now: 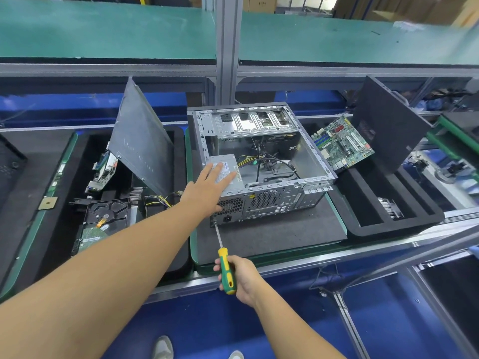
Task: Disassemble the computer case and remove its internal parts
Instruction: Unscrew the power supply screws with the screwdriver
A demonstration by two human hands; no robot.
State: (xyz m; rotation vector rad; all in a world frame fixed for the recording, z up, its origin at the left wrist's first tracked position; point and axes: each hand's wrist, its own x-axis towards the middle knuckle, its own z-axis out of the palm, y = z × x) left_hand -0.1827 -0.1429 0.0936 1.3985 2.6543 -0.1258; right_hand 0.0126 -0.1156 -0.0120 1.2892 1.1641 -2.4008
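The right hand [243, 278], nearest, held its fingers closed round the handle of the yellow-and-green screwdriver [226, 270]. The shaft ran away and slightly left. Its tip met the lower left corner of the rear panel of the computer case [264, 200], apparently at a mounting screw. Beyond, the left hand [210, 187] lay flat, fingers straight, on the power supply [239, 181], which sat in the case's near left corner on the table [259, 237]. The screw appeared to lie in line with the shaft.
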